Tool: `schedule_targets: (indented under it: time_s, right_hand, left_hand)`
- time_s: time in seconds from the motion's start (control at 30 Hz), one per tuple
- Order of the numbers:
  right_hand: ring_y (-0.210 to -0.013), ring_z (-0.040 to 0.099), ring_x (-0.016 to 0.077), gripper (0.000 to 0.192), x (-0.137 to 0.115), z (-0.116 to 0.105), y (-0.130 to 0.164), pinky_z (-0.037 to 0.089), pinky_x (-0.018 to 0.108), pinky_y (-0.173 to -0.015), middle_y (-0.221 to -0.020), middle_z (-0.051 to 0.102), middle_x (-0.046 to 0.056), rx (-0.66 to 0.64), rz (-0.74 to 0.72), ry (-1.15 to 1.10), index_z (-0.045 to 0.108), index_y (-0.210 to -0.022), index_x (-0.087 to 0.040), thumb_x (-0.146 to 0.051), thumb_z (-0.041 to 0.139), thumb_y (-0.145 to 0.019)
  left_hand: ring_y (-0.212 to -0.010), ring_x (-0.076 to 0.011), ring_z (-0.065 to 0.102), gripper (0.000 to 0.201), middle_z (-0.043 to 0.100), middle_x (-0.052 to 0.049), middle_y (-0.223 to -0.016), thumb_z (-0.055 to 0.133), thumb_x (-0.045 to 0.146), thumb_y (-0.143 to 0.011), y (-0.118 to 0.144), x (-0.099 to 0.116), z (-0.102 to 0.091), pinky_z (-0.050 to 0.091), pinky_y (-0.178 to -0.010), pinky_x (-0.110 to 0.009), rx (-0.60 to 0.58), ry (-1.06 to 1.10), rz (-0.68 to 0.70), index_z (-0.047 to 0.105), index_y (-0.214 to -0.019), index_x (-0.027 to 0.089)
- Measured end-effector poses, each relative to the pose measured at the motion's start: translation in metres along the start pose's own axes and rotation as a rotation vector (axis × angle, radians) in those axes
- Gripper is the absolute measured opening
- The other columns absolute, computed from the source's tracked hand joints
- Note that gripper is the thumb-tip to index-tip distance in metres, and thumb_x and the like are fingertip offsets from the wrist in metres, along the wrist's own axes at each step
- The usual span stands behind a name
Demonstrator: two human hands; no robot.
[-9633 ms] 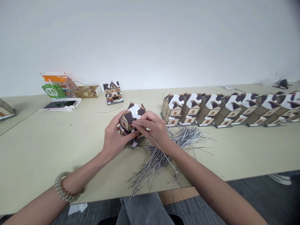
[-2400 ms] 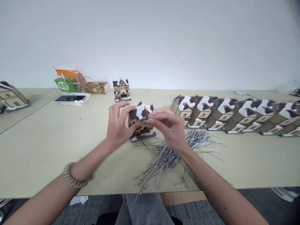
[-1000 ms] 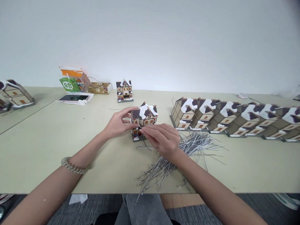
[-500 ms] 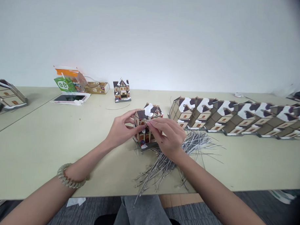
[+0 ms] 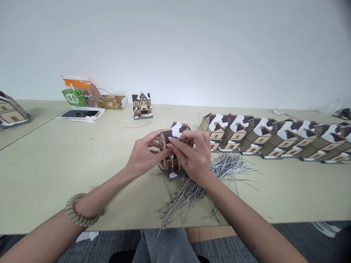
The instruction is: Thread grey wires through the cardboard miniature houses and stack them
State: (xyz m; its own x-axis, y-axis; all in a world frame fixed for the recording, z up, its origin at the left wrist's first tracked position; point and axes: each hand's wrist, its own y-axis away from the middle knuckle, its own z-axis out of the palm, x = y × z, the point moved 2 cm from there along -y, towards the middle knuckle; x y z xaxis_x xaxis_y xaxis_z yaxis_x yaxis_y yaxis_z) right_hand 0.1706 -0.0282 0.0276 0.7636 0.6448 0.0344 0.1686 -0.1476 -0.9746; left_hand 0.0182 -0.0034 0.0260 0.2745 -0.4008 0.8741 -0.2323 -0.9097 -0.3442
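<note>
Hands both on one small model house [image 5: 172,148] at mid-table: left hand [image 5: 142,155] gripping its side, right hand [image 5: 193,155] pinching its front. One wire pile [image 5: 190,189] beneath. Eight-odd houses [image 5: 275,139] rowed right.

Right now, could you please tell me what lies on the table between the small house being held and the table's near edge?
In the head view, a loose pile of grey wires lies between the small house and the table's near edge.
</note>
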Motion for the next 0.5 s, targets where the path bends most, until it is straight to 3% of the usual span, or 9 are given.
schedule_targets:
  time_s: [0.2, 0.5]
  right_hand:
    - [-0.097, 0.051, 0.0196, 0.018, 0.0004, 0.0032, 0.0008, 0.042, 0.036, -0.084, -0.104, 0.057, 0.007, -0.158, -0.026, 0.047, 0.064, -0.104, -0.023, -0.024, 0.056, -0.087]
    - [-0.102, 0.048, 0.0216, 0.022, -0.0009, 0.0049, 0.0012, 0.041, 0.037, -0.087, -0.110, 0.056, 0.009, -0.224, -0.028, 0.050, 0.064, -0.107, -0.020, -0.025, 0.056, -0.087]
  left_hand:
    - [-0.064, -0.0119, 0.060, 0.055, 0.067, -0.006, -0.086, 0.071, 0.035, -0.068, -0.0021, -0.0038, -0.0048, 0.051, -0.055, -0.021, 0.068, -0.005, -0.004, 0.060, -0.117, 0.013]
    - [-0.063, -0.0106, 0.059, 0.043, 0.067, -0.003, -0.084, 0.069, 0.032, -0.071, -0.0013, -0.0009, -0.0062, 0.049, -0.054, -0.019, 0.062, -0.003, 0.011, 0.064, -0.110, 0.014]
